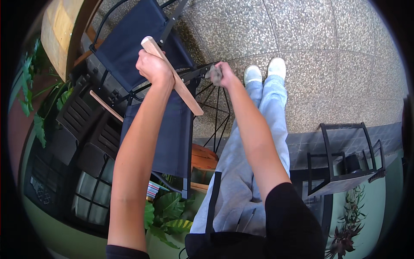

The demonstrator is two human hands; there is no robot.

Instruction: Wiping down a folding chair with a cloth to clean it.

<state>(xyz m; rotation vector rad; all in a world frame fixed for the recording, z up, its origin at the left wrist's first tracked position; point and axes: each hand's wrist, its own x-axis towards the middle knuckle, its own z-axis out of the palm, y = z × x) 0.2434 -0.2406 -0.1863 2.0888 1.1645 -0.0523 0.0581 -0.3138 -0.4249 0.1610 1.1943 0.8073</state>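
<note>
A folding chair with dark navy fabric (159,129), black metal bars and pale wooden armrests stands to my left. My left hand (154,67) is closed around the nearer wooden armrest (186,96), its fingers wrapped over the far side. In my right hand (226,75) is a crumpled grey cloth (214,75), somewhat blurred. It presses against the end of a dark metal bar (194,74) of the chair, just right of the armrest.
A wooden tabletop (60,30) is at the upper left. Dark slatted chairs (82,112) and green plants (168,207) lie beyond the folding chair. Speckled tile floor (323,77) spreads ahead. At the right stands a black metal frame (345,151). My shoes (276,67) rest on the tiles.
</note>
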